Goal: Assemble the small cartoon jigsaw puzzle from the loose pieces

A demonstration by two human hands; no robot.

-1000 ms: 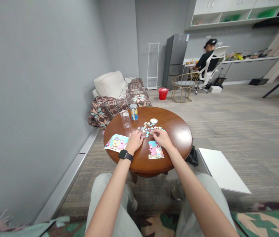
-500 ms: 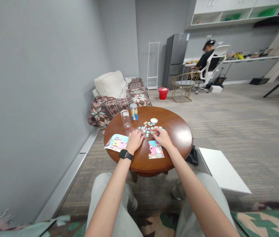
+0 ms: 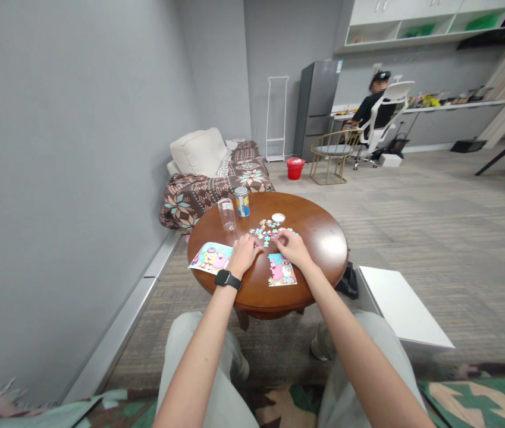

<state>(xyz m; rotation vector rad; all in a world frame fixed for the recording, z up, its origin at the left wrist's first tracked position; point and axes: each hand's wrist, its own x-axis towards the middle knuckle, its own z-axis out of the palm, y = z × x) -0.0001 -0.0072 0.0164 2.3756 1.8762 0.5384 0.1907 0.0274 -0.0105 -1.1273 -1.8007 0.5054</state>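
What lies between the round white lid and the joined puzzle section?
In the head view, loose puzzle pieces lie next to the round white lid; then the right hand comes before the joined puzzle section.

A lounge and kitchen sharing one room, homelike in its furnishings.
The kitchen side fills the upper right: white cabinets [image 3: 406, 8], a long counter [image 3: 457, 108] crowded with small items, and a grey fridge [image 3: 317, 113] near the top centre. The lounge side shows left of centre, with a pale cushion [image 3: 199, 153] and a patterned throw [image 3: 216, 193], then a round wooden table [image 3: 317, 208] mid-frame. A white swivel chair [image 3: 378, 132] at upper right looks office-like, so whether this is a private home cannot be told.
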